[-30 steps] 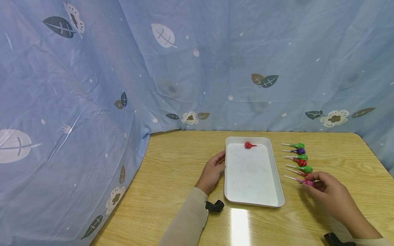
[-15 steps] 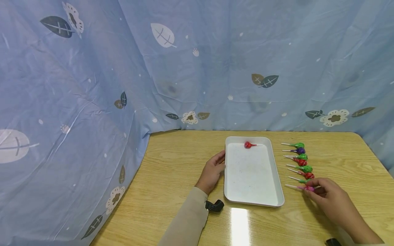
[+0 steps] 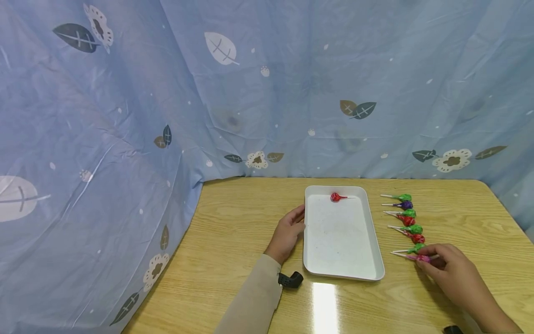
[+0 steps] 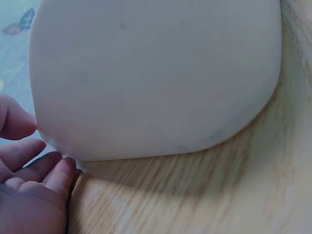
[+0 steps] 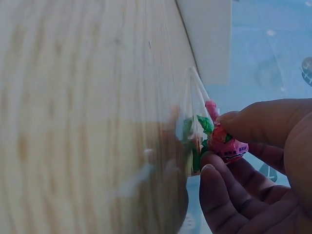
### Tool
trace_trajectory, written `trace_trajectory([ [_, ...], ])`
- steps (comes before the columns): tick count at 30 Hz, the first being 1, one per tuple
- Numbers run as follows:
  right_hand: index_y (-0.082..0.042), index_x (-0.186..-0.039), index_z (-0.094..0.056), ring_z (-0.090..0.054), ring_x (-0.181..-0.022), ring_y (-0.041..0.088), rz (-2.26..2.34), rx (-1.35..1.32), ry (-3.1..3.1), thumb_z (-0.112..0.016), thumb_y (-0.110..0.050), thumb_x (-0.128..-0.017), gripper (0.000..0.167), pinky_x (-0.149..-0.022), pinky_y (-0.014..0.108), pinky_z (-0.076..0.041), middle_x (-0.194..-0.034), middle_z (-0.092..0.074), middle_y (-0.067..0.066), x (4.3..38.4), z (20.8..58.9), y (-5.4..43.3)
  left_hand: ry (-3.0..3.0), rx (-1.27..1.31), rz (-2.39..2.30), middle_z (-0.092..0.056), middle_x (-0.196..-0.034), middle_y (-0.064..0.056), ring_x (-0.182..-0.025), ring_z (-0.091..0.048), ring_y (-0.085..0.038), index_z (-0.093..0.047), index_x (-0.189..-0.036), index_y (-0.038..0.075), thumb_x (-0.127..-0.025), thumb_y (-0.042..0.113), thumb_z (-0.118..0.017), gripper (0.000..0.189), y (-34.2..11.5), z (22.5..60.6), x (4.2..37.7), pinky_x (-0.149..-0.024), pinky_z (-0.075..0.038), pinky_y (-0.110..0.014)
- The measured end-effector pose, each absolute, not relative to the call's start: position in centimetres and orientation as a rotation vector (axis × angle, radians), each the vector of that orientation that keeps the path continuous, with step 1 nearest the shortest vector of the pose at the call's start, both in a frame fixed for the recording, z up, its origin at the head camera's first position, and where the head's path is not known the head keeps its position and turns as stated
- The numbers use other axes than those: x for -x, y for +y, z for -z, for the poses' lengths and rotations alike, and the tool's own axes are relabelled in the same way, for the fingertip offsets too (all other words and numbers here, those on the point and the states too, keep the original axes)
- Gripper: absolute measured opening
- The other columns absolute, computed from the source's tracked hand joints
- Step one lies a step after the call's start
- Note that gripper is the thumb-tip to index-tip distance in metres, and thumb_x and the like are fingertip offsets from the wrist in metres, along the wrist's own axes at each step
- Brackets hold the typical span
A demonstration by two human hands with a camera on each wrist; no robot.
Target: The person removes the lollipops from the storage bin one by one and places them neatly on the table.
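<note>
In the head view my left hand [image 3: 287,234] holds the white tray [image 3: 308,253] at its left side, thumb at the rim. The left wrist view shows curled fingers [image 4: 61,178] against the tray's edge. With thumb and fingers my right hand [image 3: 452,269] pinches the wrapped head of a pink lollipop [image 3: 421,258], its white stick pointing left, low over the table. Right behind it lies a green lollipop [image 3: 417,248], partly covered by the fingers. In the right wrist view the pink lollipop [image 5: 236,150] shows between thumb and fingertips, close to the green one [image 5: 204,124].
A red lollipop [image 3: 335,197] lies inside the tray near its far end. Several green, red and purple lollipops [image 3: 406,204] form a column right of the tray, sticks leftward. A blue patterned curtain [image 3: 267,116] borders the wooden table [image 3: 238,208] behind and at left.
My right hand has moved slightly toward me with the pink lollipop, uncovering a red and a green one. The green one now lies close beside the pink. The left hand stays at the tray.
</note>
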State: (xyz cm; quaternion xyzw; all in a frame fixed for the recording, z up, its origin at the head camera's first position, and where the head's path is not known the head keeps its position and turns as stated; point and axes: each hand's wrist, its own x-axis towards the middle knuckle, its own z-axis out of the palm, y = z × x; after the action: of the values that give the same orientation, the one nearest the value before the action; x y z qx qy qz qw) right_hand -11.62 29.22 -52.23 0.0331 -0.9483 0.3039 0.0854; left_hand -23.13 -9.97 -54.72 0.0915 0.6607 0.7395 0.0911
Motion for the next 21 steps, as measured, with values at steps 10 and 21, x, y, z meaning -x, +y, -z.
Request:
trace_trajectory([
  [10,-0.001,-0.105,-0.075,-0.059,-0.079,0.003,-0.931,-0.091,-2.817,-0.082,0.001,-0.096,0.012,-0.058,0.023,-0.054,-0.107,-0.063,0.017,11.46,52.39,29.24,1.963,-0.264,-2.191,-0.049,-0.164,-0.014,-0.15,-0.047,-0.027,-0.044,-0.165,0.001,-0.104,-0.001,-0.053,0.061,-9.95,54.72,23.2,-0.119,-0.043,-0.037],
  [21,-0.001,-0.103,-0.075,-0.066,-0.082,0.023,-0.902,-0.066,-2.856,-0.084,-0.005,-0.096,0.012,-0.058,0.024,-0.054,-0.108,-0.065,0.02,11.64,51.95,29.31,1.967,-0.273,-2.193,-0.049,-0.164,-0.015,-0.149,-0.048,-0.027,-0.044,-0.164,0.0,-0.104,-0.001,-0.053,0.061,-10.01,55.0,23.27,-0.119,-0.043,-0.036],
])
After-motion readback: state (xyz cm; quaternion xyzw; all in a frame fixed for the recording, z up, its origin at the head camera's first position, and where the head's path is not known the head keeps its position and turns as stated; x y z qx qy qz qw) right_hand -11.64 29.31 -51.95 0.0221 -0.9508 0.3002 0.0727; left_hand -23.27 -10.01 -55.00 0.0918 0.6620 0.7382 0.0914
